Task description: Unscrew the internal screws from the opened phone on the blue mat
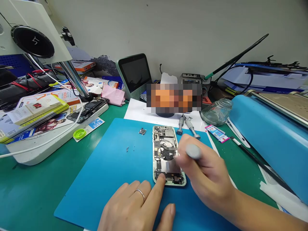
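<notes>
The right hand has its grip wrapped around a grey-capped tool; blur hides the tip, so I cannot tell whether it touches anything. Just left of that grip lies the opened phone, its long axis running away from the person. The left hand, grasping nothing, rests its index fingertip on the phone's near end. The phone lies on a blue mat, pale-rimmed, with dark boards and silvery panels exposed.
</notes>
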Action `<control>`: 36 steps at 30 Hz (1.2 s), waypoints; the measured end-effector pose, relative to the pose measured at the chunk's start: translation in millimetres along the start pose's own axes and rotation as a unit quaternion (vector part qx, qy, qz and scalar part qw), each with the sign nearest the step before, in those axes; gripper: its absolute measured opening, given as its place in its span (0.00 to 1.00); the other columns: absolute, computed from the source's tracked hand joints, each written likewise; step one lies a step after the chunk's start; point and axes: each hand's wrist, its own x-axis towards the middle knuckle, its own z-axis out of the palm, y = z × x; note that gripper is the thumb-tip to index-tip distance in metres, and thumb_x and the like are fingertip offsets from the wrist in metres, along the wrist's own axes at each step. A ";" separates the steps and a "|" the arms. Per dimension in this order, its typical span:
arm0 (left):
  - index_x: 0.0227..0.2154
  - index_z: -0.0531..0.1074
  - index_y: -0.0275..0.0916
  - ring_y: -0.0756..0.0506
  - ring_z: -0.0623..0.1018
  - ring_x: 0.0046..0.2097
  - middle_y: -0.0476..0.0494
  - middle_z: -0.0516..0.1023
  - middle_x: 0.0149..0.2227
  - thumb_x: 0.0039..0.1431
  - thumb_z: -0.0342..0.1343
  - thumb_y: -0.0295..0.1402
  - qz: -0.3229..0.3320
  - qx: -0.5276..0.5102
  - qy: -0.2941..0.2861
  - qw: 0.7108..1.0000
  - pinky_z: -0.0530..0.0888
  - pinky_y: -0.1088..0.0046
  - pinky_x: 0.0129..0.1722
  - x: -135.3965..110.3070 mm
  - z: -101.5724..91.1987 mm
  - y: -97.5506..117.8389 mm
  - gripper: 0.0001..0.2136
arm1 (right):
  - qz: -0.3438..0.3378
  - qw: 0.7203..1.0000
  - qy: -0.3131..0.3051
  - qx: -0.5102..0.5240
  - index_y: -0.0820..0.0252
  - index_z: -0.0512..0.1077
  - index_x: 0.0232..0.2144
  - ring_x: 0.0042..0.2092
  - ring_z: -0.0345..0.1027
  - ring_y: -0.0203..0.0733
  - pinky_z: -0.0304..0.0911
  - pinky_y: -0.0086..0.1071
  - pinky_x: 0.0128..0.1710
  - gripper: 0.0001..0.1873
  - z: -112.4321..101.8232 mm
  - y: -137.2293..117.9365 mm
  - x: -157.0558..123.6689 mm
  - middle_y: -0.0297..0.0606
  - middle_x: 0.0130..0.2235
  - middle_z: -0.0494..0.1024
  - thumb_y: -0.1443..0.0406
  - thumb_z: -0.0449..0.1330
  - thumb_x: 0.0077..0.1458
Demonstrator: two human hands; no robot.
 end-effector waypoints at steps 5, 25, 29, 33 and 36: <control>0.58 0.70 0.41 0.47 0.75 0.27 0.53 0.74 0.28 0.78 0.44 0.38 0.003 -0.003 0.000 1.000 0.65 0.64 0.27 0.3 -0.9 0.5 0.15 | -0.029 0.999 -0.012 -0.025 0.56 0.59 0.22 0.24 0.53 0.34 0.48 0.34 0.24 0.28 -0.9 -0.2 -0.4 0.27 0.21 0.60 0.51 0.59 0.72; 0.59 0.70 0.39 0.47 0.77 0.27 0.53 0.76 0.29 0.77 0.48 0.38 0.025 0.002 -0.025 0.999 0.68 0.65 0.25 2.6 -4.8 -4.4 0.15 | 0.014 0.998 0.002 -0.056 0.55 0.51 0.21 0.22 0.48 0.34 0.49 0.35 0.22 0.27 3.4 -4.6 2.3 0.28 0.20 0.54 0.66 0.56 0.71; 0.59 0.70 0.38 0.49 0.78 0.28 0.53 0.77 0.30 0.76 0.51 0.37 0.055 -0.003 -0.031 0.998 0.71 0.68 0.25 4.9 -9.0 -9.9 0.16 | 0.024 0.998 0.006 -0.052 0.55 0.49 0.21 0.22 0.47 0.34 0.47 0.35 0.22 0.27 2.8 -4.7 2.4 0.28 0.20 0.53 0.66 0.56 0.71; 0.59 0.71 0.38 0.50 0.79 0.28 0.53 0.78 0.32 0.76 0.51 0.38 0.064 -0.006 -0.041 0.997 0.72 0.69 0.25 6.0 -11.1 -11.7 0.15 | 0.029 0.999 0.030 -0.034 0.55 0.47 0.21 0.22 0.43 0.34 0.45 0.35 0.22 0.27 2.8 -3.0 4.1 0.27 0.21 0.49 0.68 0.56 0.70; 0.59 0.71 0.38 0.49 0.79 0.28 0.53 0.78 0.31 0.75 0.52 0.37 0.057 -0.009 -0.041 0.997 0.72 0.69 0.25 6.6 -11.7 -10.7 0.15 | 0.036 0.998 0.037 -0.026 0.54 0.46 0.21 0.23 0.42 0.33 0.44 0.35 0.22 0.27 3.3 -2.3 5.9 0.26 0.21 0.48 0.67 0.56 0.70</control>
